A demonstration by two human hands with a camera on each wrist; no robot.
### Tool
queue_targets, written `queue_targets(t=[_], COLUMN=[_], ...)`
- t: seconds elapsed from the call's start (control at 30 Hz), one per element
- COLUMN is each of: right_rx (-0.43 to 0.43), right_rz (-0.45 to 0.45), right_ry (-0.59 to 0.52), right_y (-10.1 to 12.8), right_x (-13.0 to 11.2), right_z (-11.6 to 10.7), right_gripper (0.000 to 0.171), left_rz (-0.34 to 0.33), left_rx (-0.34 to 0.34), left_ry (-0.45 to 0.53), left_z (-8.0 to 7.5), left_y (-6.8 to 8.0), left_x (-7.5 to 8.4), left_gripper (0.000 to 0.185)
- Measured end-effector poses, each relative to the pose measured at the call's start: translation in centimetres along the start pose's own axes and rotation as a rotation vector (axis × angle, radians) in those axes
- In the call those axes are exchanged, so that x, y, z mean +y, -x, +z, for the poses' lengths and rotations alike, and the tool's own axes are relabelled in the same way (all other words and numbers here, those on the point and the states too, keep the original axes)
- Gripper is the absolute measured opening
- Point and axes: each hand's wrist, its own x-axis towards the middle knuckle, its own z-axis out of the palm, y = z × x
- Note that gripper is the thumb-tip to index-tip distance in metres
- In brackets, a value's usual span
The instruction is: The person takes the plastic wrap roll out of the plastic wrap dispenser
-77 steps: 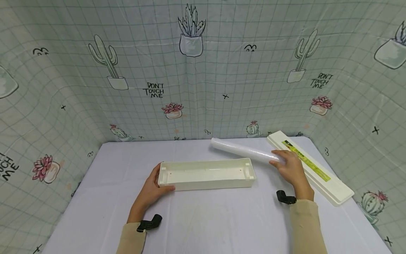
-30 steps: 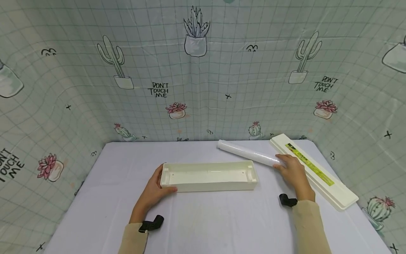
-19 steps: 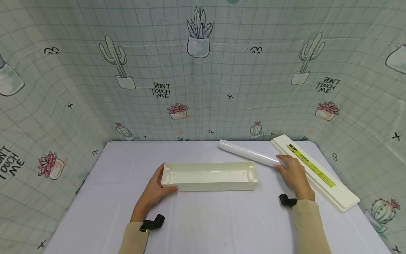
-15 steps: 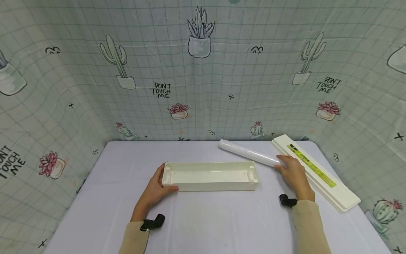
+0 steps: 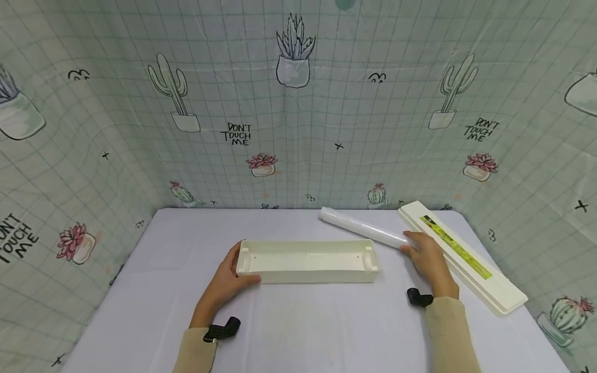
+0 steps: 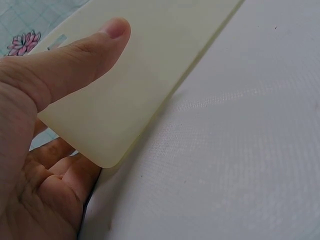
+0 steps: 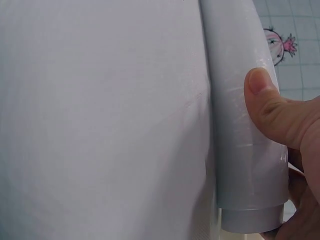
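My left hand [image 5: 227,282] holds the left end of a long, open-topped cream plastic box [image 5: 317,277]. In the left wrist view the thumb [image 6: 95,55] presses on the box's long side [image 6: 135,75], and the other fingers lie behind its end, partly hidden. My right hand [image 5: 428,259] grips the near end of a white roll of cling film [image 5: 359,226], which slants behind the box. Seen from the right wrist, the thumb lies along the roll [image 7: 245,140], with a core end [image 7: 252,220] showing at the bottom. The fingers behind the roll are mostly hidden.
To the right of my right hand lies a long cream lid [image 5: 506,295] with a yellow-green label [image 5: 459,248]. A white cloth covers the table [image 5: 298,326]. Cactus-printed fabric [image 5: 336,114] stands around its back and sides.
The head view has shifted slightly. The far end of the cling film roll has moved a little to the right, while both hands keep their holds. The box and lid stay put.
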Motion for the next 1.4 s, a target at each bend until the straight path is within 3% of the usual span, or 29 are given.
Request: queue_targets(t=[0.33, 0.6, 0.87, 1.13, 1.4], right_rx=[0.001, -0.030, -0.007, -0.064, -0.095], right_rz=[0.034, 0.155, 0.118, 0.052, 0.055], right_ry=[-0.030, -0.079, -0.102, 0.028, 0.137], right_y=[-0.1, -0.4, -0.3, -0.6, -0.8], right_x=[-0.5, -0.5, -0.5, -0.5, -1.1], right_z=[0.1, -0.1, 0.2, 0.0, -0.7], right_gripper=[0.048, 0.049, 0.047, 0.049, 0.051], left_rz=[0.014, 0.015, 0.011, 0.015, 0.013], left_rx=[-0.006, -0.010, -0.016, -0.004, -0.015], left_ry=[-0.003, -0.026, 0.005, -0.004, 0.004], left_z=[-0.2, -0.2, -0.2, -0.3, 0.0], left_y=[0.0, -0.4, 0.1, 0.3, 0.0], left_x=[-0.1, 0.0, -0.1, -0.2, -0.3], left_gripper=[0.112, 0.112, 0.112, 0.113, 0.114])
